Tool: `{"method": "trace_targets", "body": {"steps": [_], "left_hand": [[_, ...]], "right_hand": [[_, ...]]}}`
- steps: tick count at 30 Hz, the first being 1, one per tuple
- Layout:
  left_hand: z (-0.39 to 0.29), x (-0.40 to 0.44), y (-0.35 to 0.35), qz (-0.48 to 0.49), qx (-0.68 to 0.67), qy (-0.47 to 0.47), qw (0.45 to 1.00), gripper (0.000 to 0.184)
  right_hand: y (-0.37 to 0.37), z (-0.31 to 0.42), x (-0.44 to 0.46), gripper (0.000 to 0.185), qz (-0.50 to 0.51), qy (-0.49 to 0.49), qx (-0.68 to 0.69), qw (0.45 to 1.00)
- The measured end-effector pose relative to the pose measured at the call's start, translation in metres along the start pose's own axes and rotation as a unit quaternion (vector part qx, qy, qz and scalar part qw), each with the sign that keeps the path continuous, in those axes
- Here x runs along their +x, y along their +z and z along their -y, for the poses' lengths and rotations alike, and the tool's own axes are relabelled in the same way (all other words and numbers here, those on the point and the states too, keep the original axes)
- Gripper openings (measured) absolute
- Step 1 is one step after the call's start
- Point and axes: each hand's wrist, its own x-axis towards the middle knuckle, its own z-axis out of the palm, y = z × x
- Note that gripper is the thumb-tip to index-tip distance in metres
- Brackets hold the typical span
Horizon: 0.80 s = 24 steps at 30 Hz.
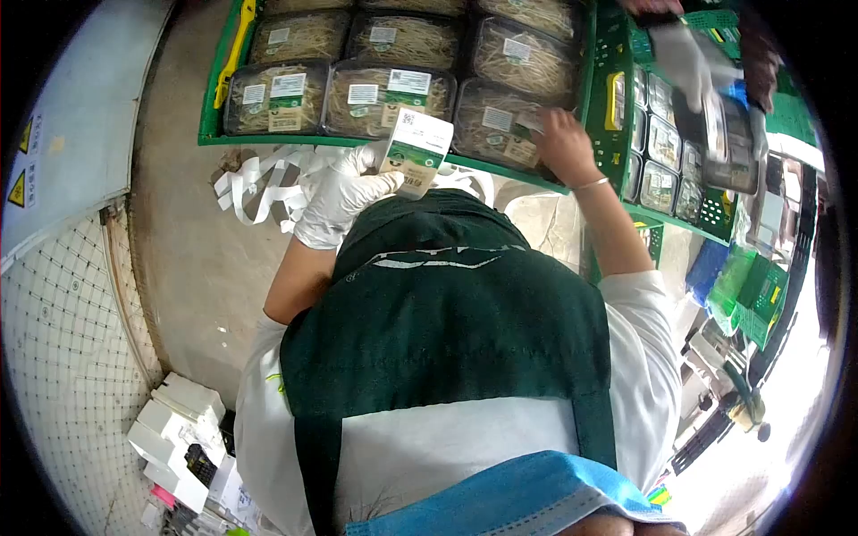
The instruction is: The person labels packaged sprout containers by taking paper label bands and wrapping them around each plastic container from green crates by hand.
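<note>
1. Green crate (213,127), yellow handle (234,54) on its left side, frames black trays (521,70) of straw-coloured strands.
2. At the crate's near rim, my left hand (340,201) wears white beside a label roll (416,154) banded white, green and tan, with black print.
3. Nearer me than the crate: dark green apron (447,330), white sleeves (645,339), blue mask (523,491).

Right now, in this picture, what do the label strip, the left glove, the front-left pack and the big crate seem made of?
Label strip: probably paper, smooth, printed, curling over.
Left glove: thin rubber-like film, perhaps latex or nitrile; it wrinkles.
Front-left pack: likely glossy clear plastic; strands show through.
Big crate: probably rigid plastic, evenly green.
</note>
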Motion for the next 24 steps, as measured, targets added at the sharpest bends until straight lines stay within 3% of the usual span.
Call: {"method": "trace_targets", "body": {"steps": [2, 3, 5, 6, 7, 9, 11, 13, 15, 17, 18, 19, 20, 21, 22, 24], "left_hand": [[-0.008, -0.008, -0.004, 0.019, -0.117, 0.003, 0.993, 0.035], [0.001, 0.016, 0.049, 0.031, -0.142, 0.011, 0.989, 0.035], [-0.004, 0.021, 0.071, 0.011, -0.186, 0.04, 0.982, 0.036], [-0.003, 0.026, 0.076, -0.005, -0.164, 0.079, 0.983, 0.037], [-0.005, 0.028, 0.086, 0.001, -0.169, 0.073, 0.983, 0.035], [0.002, 0.036, 0.101, 0.048, -0.166, 0.089, 0.981, 0.033], [0.005, 0.038, 0.107, 0.012, -0.121, 0.086, 0.989, 0.023], [-0.009, 0.036, 0.109, -0.015, 0.037, 0.047, 0.998, 0.01], [-0.012, 0.036, 0.112, -0.05, 0.081, 0.073, 0.993, 0.014], [-0.029, 0.03, 0.123, -0.095, 0.144, 0.013, 0.985, 0.016], [-0.024, 0.029, 0.124, -0.101, 0.133, 0.08, 0.983, 0.018], [-0.017, 0.029, 0.12, -0.104, 0.132, 0.08, 0.983, 0.018], [-0.01, 0.03, 0.112, -0.114, 0.091, 0.099, 0.984, 0.017], [-0.007, 0.029, 0.103, -0.125, 0.05, 0.12, 0.984, 0.017], [-0.017, 0.02, 0.095, -0.112, -0.006, 0.039, 0.993, 0.016], [-0.006, 0.014, 0.08, -0.159, -0.047, -0.005, 0.986, 0.011]], "right_hand": [[0.007, 0.021, 0.008, 0.039, -0.024, -0.017, -0.018, 0.999], [-0.017, -0.02, -0.014, 0.039, -0.011, -0.021, -0.044, 0.999], [-0.038, -0.01, -0.017, 0.044, -0.109, -0.005, -0.086, 0.99], [-0.035, -0.008, -0.015, 0.045, -0.133, -0.011, 0.017, 0.991], [-0.045, 0.005, -0.017, 0.041, -0.053, 0.035, 0.156, 0.986], [-0.058, 0.025, -0.023, 0.036, 0.103, 0.033, 0.479, 0.871], [-0.061, 0.033, -0.027, 0.03, 0.075, -0.023, 0.421, 0.904], [-0.061, 0.037, -0.027, 0.025, 0.064, -0.029, 0.433, 0.899], [-0.065, 0.039, -0.027, 0.022, 0.036, 0.029, 0.496, 0.867], [-0.056, 0.02, -0.015, 0.014, -0.052, -0.015, 0.43, 0.901], [-0.061, 0.001, 0.002, 0.014, -0.134, -0.037, 0.31, 0.941], [-0.078, -0.013, 0.02, 0.012, -0.14, 0.048, 0.294, 0.944], [-0.079, -0.04, 0.042, 0.014, -0.17, 0.034, 0.241, 0.955], [-0.078, -0.061, 0.061, 0.019, -0.146, 0.006, 0.23, 0.962], [-0.063, -0.077, 0.076, 0.023, -0.161, -0.075, 0.144, 0.974], [-0.03, -0.09, 0.089, 0.028, -0.108, -0.081, -0.034, 0.99]]}}
